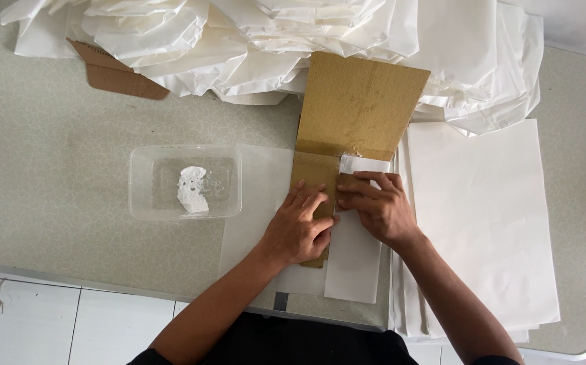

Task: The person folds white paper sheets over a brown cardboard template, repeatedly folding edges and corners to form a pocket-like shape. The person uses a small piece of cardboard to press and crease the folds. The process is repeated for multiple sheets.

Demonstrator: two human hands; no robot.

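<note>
The left hand (300,226) lies flat, palm down, fingers spread a little, pressing on the lower end of a brown cardboard strip (310,182) just below the middle of the frame; it grips nothing, it only holds the strip down. The right hand (377,206) sits just beside it, touching it at the fingertips, its fingers bent and pressed onto the fold of a white paper sheet (352,260) where the paper turns over the cardboard edge; whether it pinches the paper or only presses it cannot be told from this view

The paper's long axis runs up and down the frame, from under both hands toward the lower edge of the table (50,169). The fold lies right under the right fingertips, so the right hand is the nearer one to it, with the left hand bracing from the left side

Above the hands a wider cardboard sheet (360,101) leans toward the top of the frame. Left of the left hand, apart from it, stands a clear plastic tub (185,182) with a smear of white paste (193,189) in it. Right of the right forearm lies a flat stack of white sheets (489,216), and across the top a heap of folded white paper bags (239,40) and a cardboard scrap (114,71) in the upper left
</note>
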